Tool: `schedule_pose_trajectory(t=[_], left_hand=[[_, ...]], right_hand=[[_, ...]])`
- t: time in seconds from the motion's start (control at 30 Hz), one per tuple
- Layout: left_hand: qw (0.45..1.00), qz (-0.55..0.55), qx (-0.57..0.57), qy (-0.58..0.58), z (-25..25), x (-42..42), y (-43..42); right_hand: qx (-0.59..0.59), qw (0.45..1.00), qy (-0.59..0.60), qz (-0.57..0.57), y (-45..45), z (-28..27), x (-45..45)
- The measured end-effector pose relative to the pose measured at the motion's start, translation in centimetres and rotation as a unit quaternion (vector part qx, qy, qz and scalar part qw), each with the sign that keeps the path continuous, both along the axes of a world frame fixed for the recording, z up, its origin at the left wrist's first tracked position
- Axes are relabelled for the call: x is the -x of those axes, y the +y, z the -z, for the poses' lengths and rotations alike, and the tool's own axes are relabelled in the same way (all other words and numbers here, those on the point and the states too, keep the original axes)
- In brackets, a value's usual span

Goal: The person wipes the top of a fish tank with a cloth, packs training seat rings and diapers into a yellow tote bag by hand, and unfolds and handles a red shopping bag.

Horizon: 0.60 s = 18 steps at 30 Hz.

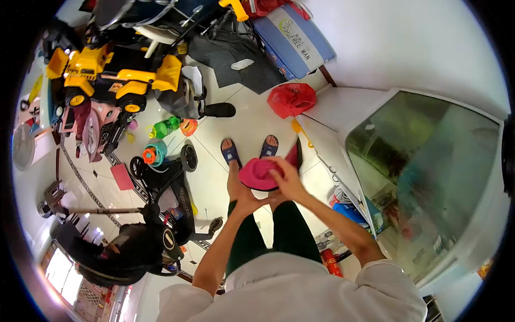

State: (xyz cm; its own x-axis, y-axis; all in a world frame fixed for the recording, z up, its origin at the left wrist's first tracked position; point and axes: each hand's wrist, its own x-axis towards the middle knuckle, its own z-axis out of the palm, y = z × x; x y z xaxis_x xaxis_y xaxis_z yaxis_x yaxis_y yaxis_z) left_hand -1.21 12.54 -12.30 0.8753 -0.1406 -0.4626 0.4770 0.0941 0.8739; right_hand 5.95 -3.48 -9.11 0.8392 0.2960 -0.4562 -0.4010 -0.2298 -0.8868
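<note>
A bright pink cloth item with a dark edge (256, 173), perhaps a hat, is held in front of my legs. My right hand (288, 181) is on its right side, with fingers curled over the top. Below it, my left hand (248, 201) is at the lower edge, its fingers partly hidden beneath the cloth. A darker red piece with a black edge (294, 155) shows just beyond my right hand. My feet in dark blue sandals (230, 152) stand on the tiled floor behind the pink item.
To the left are a black stroller (123, 249), a yellow toy loader (88, 67) and a green bottle (165, 127). A red plastic bag (292, 100) and a blue box (294, 40) lie ahead. A large glass tank (424, 177) stands at the right.
</note>
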Motion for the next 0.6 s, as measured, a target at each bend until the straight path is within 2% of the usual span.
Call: schedule_pose_trajectory(t=[0.03,0.1,0.13,0.17,0.23,0.27,0.3,0.33,0.37,0.4,0.43,0.47,0.5,0.53,0.6], left_hand=[[0.998,0.008,-0.049,0.034,1.0,-0.9,-0.5],[0.969,-0.042,0.009,0.245,6.7,0.8,-0.7],[0.932,-0.165,0.089,0.311,9.0,1.8,-0.6],[0.927,-0.171,0.079,0.324,9.3,0.4,-0.6],[0.938,-0.161,0.037,0.304,13.7,2.5,0.4],[0.938,-0.12,-0.016,0.325,15.9,3.8,1.7],[0.933,-0.079,-0.068,0.346,17.5,5.1,2.7],[0.94,-0.122,-0.042,0.316,17.4,5.4,3.0],[0.936,-0.099,-0.068,0.331,17.6,6.2,4.1],[0.931,-0.075,-0.094,0.344,17.9,7.2,5.5],[0.93,-0.056,-0.121,0.344,17.8,8.7,6.8],[0.927,-0.042,-0.138,0.346,17.9,9.1,7.4],[0.924,-0.027,-0.154,0.349,17.8,9.4,8.0],[0.921,-0.018,-0.16,0.356,16.2,8.2,7.9],[0.92,-0.006,-0.162,0.356,15.3,6.9,7.5]], right_hand=[[-0.01,0.998,0.066,0.011,1.0,3.3,1.0],[-0.116,0.986,0.115,-0.028,1.6,7.4,0.1],[-0.101,0.975,0.183,-0.074,1.3,10.4,-0.5],[-0.109,0.96,0.253,-0.048,1.0,13.7,-1.1],[-0.122,0.912,0.392,0.007,0.5,19.8,-1.7],[0.056,0.967,0.211,-0.134,-0.3,22.6,-2.3],[0.217,0.95,0.106,-0.197,-1.5,25.4,-2.8],[0.367,0.894,-0.001,-0.255,-2.7,27.9,-3.5],[0.392,0.878,0.088,-0.26,-4.1,28.8,-6.4],[0.502,0.839,-0.046,-0.205,-6.2,36.2,-4.1],[0.543,0.835,-0.051,-0.072,-7.9,43.4,-3.6],[0.573,0.81,0.085,-0.098,-8.9,39.4,-8.3],[0.608,0.792,-0.015,-0.052,-10.5,40.1,-9.7],[0.682,0.726,-0.057,-0.069,-11.5,40.7,-11.2],[0.725,0.671,-0.099,-0.119,-14.5,43.1,-12.6]])
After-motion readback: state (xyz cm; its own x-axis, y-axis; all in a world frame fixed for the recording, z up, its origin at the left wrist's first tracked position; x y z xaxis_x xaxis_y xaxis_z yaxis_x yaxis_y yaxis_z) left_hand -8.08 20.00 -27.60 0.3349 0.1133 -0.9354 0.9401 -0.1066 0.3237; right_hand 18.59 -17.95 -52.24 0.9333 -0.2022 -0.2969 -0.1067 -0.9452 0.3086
